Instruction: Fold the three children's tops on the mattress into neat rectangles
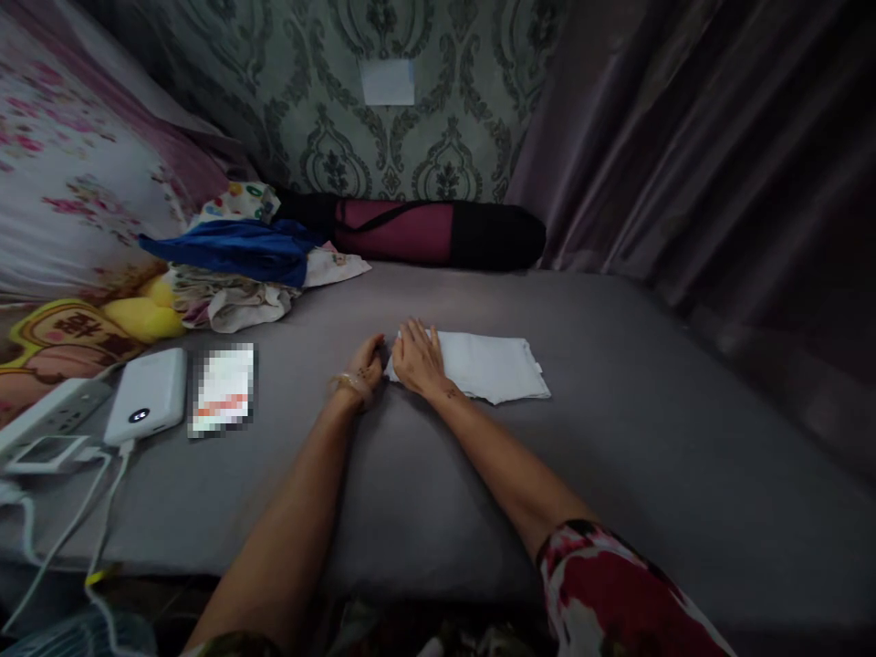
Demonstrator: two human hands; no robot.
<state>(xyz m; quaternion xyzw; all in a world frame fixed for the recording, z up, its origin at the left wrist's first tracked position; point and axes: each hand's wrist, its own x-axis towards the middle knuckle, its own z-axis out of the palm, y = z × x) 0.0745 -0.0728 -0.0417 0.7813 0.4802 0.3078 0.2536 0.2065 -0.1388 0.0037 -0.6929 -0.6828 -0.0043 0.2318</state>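
A folded white cloth [493, 365] lies flat on the grey bed sheet [650, 411]. My right hand [416, 358] rests flat on the cloth's left end, fingers stretched out and together. My left hand [366, 365], with a bracelet at the wrist, sits just left of the cloth's edge. Its fingers curl toward the cloth's left edge, and I cannot see whether they pinch it.
A pile of clothes with a blue garment [233, 251] lies at the back left. A maroon and black rolled bag [424, 233] lies along the wall. A white power bank [147, 394], a power strip [47, 420] with cables and a blurred card [223, 388] sit at the left.
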